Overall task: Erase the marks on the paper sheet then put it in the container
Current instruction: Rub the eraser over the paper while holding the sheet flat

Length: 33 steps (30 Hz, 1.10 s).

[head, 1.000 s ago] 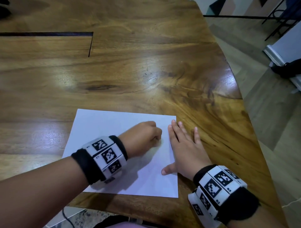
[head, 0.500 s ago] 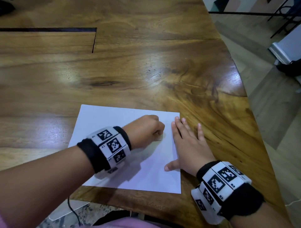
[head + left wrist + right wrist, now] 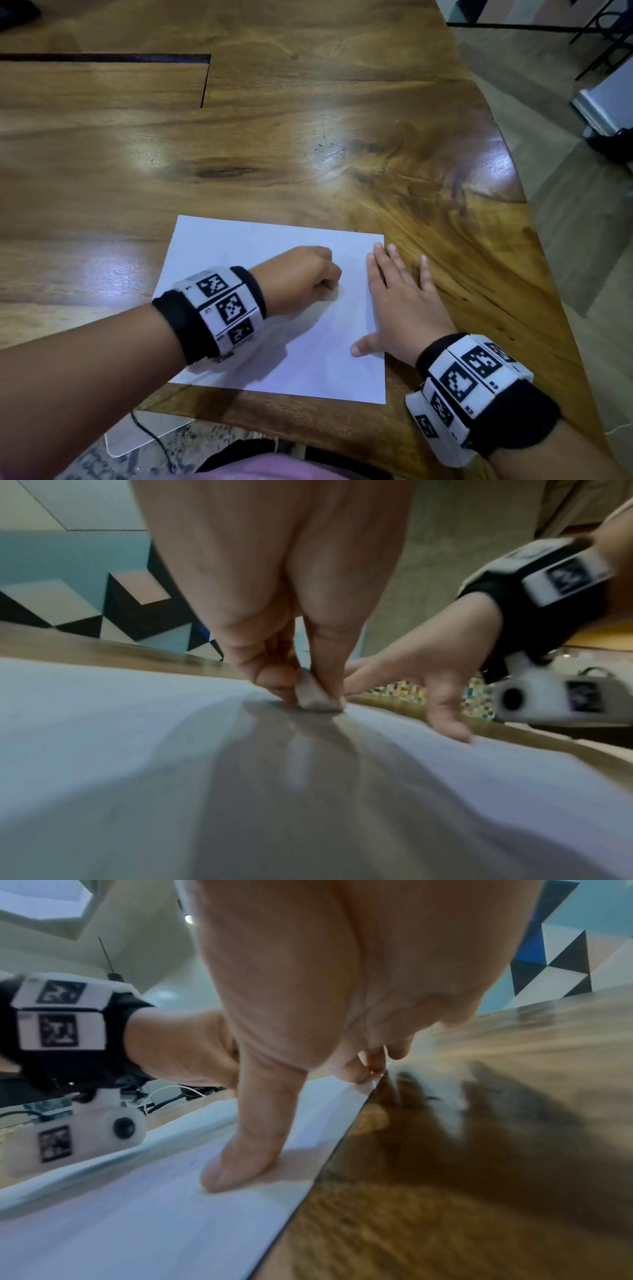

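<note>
My left hand [image 3: 301, 274] pinches a white eraser [image 3: 316, 697] down on the paper sheet [image 3: 239, 246], mid-sheet. My right hand [image 3: 402, 301], fingers flat, pins the sheet's right edge to the desk [image 3: 274, 137].

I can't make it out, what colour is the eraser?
Off-white, greyed with smudges: the eraser shows best in the left wrist view.

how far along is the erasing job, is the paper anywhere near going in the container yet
Still the erasing stage. The left hand pinches a small white eraser against the white paper sheet, which lies flat on the wooden table. The right hand lies flat over the sheet's right edge, thumb on the paper. Faint marks show near that thumb, so some erasing seems left. No container is in view; stowing remains undone.
</note>
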{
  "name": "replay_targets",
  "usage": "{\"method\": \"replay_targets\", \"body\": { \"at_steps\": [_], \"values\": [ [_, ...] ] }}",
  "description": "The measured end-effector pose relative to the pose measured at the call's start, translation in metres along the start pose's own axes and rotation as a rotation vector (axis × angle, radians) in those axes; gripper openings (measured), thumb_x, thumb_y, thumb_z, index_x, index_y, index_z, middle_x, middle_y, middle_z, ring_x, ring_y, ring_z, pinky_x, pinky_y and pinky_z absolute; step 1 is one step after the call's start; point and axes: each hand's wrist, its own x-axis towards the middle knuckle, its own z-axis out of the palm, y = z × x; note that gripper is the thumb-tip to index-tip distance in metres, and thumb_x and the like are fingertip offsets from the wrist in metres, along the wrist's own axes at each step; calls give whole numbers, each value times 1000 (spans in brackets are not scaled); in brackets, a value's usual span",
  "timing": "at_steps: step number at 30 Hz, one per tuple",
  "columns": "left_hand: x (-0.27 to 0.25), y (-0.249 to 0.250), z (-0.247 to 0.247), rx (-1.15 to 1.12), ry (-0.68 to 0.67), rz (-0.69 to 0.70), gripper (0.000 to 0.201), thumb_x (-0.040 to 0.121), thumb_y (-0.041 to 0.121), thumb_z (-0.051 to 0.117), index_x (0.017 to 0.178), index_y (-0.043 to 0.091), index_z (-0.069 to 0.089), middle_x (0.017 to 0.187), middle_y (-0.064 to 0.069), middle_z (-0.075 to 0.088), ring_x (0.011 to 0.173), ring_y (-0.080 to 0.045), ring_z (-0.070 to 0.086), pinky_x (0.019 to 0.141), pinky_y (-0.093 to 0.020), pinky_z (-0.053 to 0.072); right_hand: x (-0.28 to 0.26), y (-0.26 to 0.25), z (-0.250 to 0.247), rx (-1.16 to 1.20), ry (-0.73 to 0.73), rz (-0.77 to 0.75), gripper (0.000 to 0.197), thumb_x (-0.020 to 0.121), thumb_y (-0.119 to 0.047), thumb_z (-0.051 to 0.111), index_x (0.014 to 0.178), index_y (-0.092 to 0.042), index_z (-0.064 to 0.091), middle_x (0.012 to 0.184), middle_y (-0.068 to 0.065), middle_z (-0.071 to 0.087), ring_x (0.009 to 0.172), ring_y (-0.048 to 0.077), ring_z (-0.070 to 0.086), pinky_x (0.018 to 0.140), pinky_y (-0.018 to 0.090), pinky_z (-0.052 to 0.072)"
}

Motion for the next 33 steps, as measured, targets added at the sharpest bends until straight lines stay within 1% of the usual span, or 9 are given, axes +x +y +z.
{"method": "replay_targets", "body": {
  "at_steps": [5, 7, 11, 15, 17, 21, 25, 28, 33],
  "values": [
    [-54, 0, 16, -39, -187, 92, 9, 81, 11, 60, 79, 15, 67, 83, -3, 59, 75, -18, 58, 62, -13, 31, 1, 0, 0, -4, -12, 9, 132, 66, -71, 63, 146, -9, -21, 153, 4, -32, 140, 18, -31, 112, 51, -19],
    [-55, -2, 12, -35, -234, 86, 10, 80, 11, 60, 79, 16, 69, 84, -3, 61, 76, -18, 59, 63, -14, 34, 1, 0, 0, -6, -14, 9, 132, 66, -71, 63, 146, -9, -22, 153, 4, -32, 140, 18, -31, 112, 51, -19],
    [-15, -3, -6, 0, -57, 24, 16, 80, 22, 58, 75, 9, 64, 82, -8, 58, 74, -19, 53, 67, -26, 39, 1, 0, 0, -9, -15, 7, 133, 66, -71, 63, 146, -8, -22, 153, 5, -32, 140, 19, -31, 113, 51, -19],
    [-16, -5, 2, 8, -38, 37, 6, 80, 9, 61, 76, 10, 64, 81, -5, 55, 74, -19, 53, 64, -24, 38, 1, 0, 0, -9, -21, 11, 132, 66, -71, 63, 146, -9, -22, 153, 4, -32, 140, 19, -31, 113, 51, -18],
    [-40, -7, 11, -8, -89, 89, 10, 79, 9, 62, 71, 15, 64, 77, -1, 54, 68, -14, 51, 61, -19, 33, 1, 0, 0, -15, -26, 11, 132, 66, -72, 62, 146, -9, -22, 153, 4, -32, 140, 20, -31, 113, 52, -17],
    [-62, -8, 12, -32, -211, 71, 10, 79, 11, 62, 77, 19, 68, 79, 3, 56, 73, -14, 58, 64, -19, 41, 0, 0, -1, -17, -26, 12, 132, 66, -72, 62, 146, -9, -22, 153, 4, -31, 140, 20, -31, 113, 53, -17],
    [-22, -7, -7, -34, 6, -13, 10, 79, 21, 64, 76, 12, 67, 78, -3, 56, 70, -14, 49, 66, -23, 38, 1, -1, -1, -21, -29, 14, 132, 66, -71, 63, 145, -8, -22, 153, 5, -31, 140, 20, -31, 113, 52, -18],
    [-10, -7, -6, -24, 6, -53, 10, 80, 19, 64, 79, 9, 66, 81, -5, 56, 73, -15, 48, 69, -29, 43, 0, -1, -1, -15, -28, 12, 132, 66, -71, 63, 146, -9, -22, 153, 5, -32, 140, 20, -32, 113, 52, -18],
    [-55, -12, 8, -77, -170, 48, 8, 79, 11, 65, 74, 17, 67, 77, 8, 51, 70, 0, 46, 62, -8, 30, 1, -1, -1, -15, -30, 14, 132, 65, -71, 64, 146, -9, -21, 154, 4, -31, 140, 21, -31, 114, 52, -17]
  ]
}}
